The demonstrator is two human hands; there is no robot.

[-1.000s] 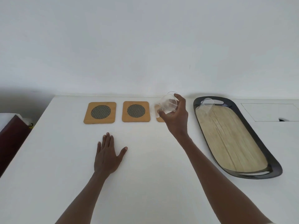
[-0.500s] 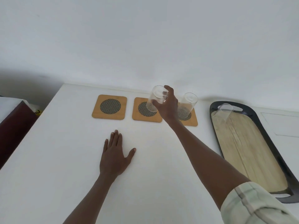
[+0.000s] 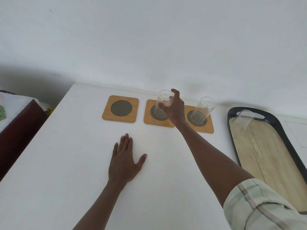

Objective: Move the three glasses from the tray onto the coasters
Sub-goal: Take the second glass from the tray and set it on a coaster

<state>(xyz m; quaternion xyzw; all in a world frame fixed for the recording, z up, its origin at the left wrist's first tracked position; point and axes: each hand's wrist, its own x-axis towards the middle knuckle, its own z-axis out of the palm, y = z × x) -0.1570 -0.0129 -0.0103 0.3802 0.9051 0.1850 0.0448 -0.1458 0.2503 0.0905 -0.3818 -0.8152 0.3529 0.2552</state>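
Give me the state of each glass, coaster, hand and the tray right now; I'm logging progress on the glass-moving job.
Middle glass: upright on the middle coaster, gripped by the right hand.
Right glass: standing free on the right coaster.
Third glass: on the tray, untouched.
Left coaster: bare.
Left hand: flat on the table, holding nothing.

The white bench [image 3: 66, 163] looks smooth and matt; the three square tan coasters [image 3: 120, 108] look like wood, each with a dark woven mesh disc; the three clear tumblers [image 3: 206, 105] are glossy glass; the oval tray [image 3: 282, 140] has a glossy black rim, perhaps plastic, around pale wood grain; the striped sleeve [image 3: 265, 206] is soft cloth.
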